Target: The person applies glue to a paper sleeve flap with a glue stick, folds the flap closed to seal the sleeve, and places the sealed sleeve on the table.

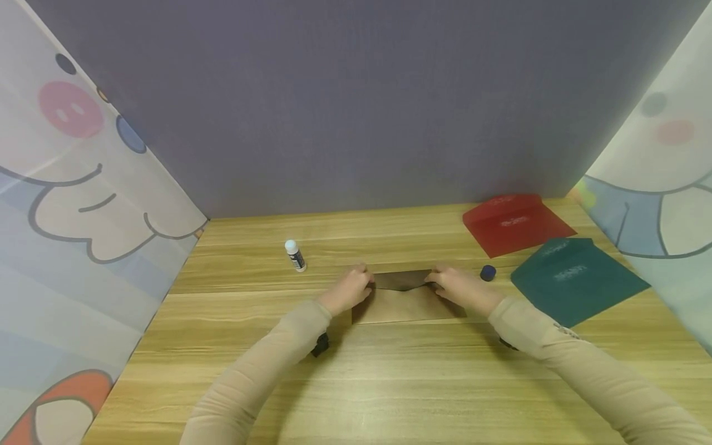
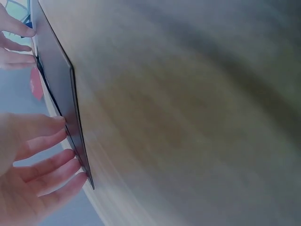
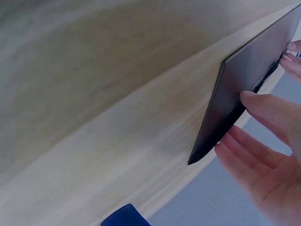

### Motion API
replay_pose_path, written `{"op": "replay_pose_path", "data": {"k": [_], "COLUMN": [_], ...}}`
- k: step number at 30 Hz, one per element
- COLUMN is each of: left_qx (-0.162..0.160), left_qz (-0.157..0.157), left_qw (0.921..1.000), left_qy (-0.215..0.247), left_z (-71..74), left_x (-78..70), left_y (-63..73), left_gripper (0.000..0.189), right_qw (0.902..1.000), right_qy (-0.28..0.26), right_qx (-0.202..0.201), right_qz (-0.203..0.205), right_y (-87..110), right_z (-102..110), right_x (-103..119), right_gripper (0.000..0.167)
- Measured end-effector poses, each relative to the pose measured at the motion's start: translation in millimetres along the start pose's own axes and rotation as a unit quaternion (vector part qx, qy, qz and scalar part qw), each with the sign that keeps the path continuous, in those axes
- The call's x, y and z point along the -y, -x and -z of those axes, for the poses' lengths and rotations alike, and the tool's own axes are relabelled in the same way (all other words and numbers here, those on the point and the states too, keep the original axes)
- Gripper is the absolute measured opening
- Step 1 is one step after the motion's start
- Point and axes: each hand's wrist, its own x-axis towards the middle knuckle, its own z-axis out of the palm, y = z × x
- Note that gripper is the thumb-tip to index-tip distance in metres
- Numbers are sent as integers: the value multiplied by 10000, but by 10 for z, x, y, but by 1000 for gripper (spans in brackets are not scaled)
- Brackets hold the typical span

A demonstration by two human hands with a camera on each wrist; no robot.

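A brown paper envelope point(image 1: 408, 307) lies on the table in front of me, its long side facing me and a darker flap point(image 1: 402, 280) at the far side. My left hand point(image 1: 350, 289) pinches the envelope's far edge near its left end; in the left wrist view the thumb is on the near face and the fingers are at the edge. Near the right end, my right hand point(image 1: 457, 288) pinches the same edge, thumb point(image 3: 263, 106) on the near face and fingers behind. The opening between the hands gapes slightly.
A glue stick point(image 1: 296, 256) with a white top stands at the back left of the wooden table point(image 1: 233, 334). To the right are a small dark blue cap point(image 1: 487, 272), a red envelope point(image 1: 517, 225) and a dark green envelope point(image 1: 578, 281). A grey panel point(image 1: 356, 111) rises behind.
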Motion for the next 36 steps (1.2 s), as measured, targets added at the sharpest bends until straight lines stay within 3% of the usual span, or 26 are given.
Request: {"op": "replay_pose_path", "data": {"k": [8, 15, 21, 27, 36], "left_qx": [324, 859, 1182, 1275, 1408], "left_qz": [18, 62, 125, 107, 258], "left_qw": [9995, 9960, 9923, 9915, 9894], "left_qy": [44, 245, 338, 244, 237], "left_z": [22, 78, 116, 147, 157], "left_x": [8, 9, 3, -18, -25], "left_y": [3, 7, 9, 8, 1], "left_gripper": [27, 42, 51, 52, 52], "right_qw": [9998, 9992, 9997, 9988, 9907], "right_qy": [-155, -293, -138, 148, 21], "right_qx": [139, 236, 192, 64, 1245], "right_qz": [9, 98, 85, 458, 543], "right_y": [-26, -40, -84, -191, -321], "right_z": [-6, 0, 12, -36, -133], "right_x": [8, 10, 93, 277, 522], "right_gripper": [22, 21, 17, 26, 51]}}
